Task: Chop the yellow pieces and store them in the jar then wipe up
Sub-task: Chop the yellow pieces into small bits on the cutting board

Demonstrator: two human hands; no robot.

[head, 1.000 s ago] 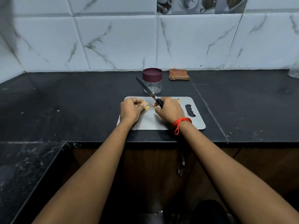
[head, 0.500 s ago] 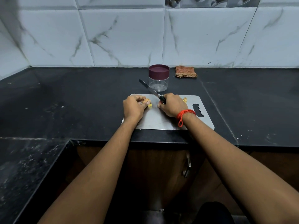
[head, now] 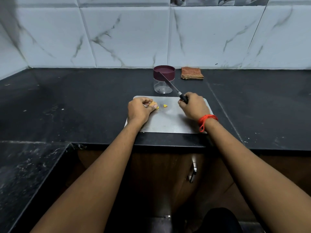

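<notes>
With the left hand [head: 138, 111], pinching a yellow piece [head: 155, 105] at the board's [head: 168, 122] nine o'clock; with the right hand [head: 193, 107] at three, gripping the knife [head: 170, 85], aiming its blade toward the jar [head: 160, 88] at twelve; likely risking a nick chopping something so small.
</notes>
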